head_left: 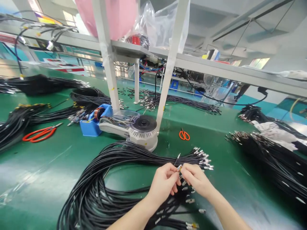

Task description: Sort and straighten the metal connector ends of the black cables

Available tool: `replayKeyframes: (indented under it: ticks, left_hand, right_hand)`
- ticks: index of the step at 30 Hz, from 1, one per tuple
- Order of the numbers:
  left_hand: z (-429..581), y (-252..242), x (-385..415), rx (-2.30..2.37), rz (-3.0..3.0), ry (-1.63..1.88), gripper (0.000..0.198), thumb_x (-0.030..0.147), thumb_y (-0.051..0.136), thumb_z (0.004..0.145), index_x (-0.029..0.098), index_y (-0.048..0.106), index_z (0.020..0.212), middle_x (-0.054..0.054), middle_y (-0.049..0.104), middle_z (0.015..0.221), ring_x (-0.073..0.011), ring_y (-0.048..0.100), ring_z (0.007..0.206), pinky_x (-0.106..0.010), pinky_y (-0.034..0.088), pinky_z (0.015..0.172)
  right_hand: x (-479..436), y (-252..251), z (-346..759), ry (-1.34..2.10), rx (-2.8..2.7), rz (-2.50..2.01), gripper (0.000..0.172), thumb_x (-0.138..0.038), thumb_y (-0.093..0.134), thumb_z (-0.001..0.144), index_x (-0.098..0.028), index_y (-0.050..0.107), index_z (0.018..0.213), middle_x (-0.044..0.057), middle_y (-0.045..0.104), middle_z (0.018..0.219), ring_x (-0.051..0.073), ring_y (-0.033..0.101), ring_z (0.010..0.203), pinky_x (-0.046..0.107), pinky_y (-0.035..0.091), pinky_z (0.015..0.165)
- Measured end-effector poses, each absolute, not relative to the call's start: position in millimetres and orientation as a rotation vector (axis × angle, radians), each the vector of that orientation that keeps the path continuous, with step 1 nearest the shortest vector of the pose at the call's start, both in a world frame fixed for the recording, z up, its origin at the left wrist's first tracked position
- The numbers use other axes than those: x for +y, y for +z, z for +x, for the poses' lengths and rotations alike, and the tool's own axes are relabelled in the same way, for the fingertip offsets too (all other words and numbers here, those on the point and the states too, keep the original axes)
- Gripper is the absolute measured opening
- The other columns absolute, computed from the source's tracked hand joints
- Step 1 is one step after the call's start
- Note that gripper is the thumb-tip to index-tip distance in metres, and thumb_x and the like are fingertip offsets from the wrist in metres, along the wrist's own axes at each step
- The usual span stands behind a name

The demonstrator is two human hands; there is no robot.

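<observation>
My left hand pinches the end of a black cable that carries a small metal connector. Against the other side of that connector, the thumb and fingers of my right hand are closed; a bit of amber tape seems to show there. Both hands are over a looped bundle of black cables on the green table. Its silver connector ends fan out just beyond my right hand. More cable ends lie below the hands, partly covered by my forearms.
Behind the bundle stands a round tape dispenser, beside a blue tape holder. Orange-handled scissors lie behind my hands, larger red scissors at left. Further cable bundles lie right and left. White shelf posts rise behind.
</observation>
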State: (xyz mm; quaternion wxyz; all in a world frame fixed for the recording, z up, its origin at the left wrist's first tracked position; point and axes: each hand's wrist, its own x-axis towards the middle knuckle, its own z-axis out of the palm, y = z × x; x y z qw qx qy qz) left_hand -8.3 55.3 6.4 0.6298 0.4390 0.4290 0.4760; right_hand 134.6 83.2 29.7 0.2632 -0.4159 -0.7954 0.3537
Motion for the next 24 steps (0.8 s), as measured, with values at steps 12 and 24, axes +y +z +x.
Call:
replayKeyframes:
  ticks: [12,24]
  left_hand:
    - [-5.6,1.5,57.5,1.136,1.123,1.053,0.011,0.025,0.049,0.074,0.015,0.051,0.072,0.001,0.056,0.055,-0.0064,0.046,0.037,-0.014,0.034,0.033]
    - [-6.5,-1.9,57.8,1.152,1.156,1.047,0.011,0.026,0.048,0.075,0.016,0.052,0.073,0.001,0.057,0.056,-0.0075,0.048,0.039,-0.015,0.035,0.034]
  right_hand:
    - [88.8,14.2,138.1,1.042,-2.135,-1.052,0.038,-0.034,0.036,0.088,-0.016,0.048,0.057,-0.003,0.045,0.048,0.007,0.037,0.042,0.019,0.028,0.042]
    - [88.0,9.3,139.7,1.019,-2.133,-1.050,0.037,-0.032,0.035,0.088,-0.016,0.046,0.057,-0.005,0.040,0.044,0.006,0.036,0.039,0.018,0.027,0.041]
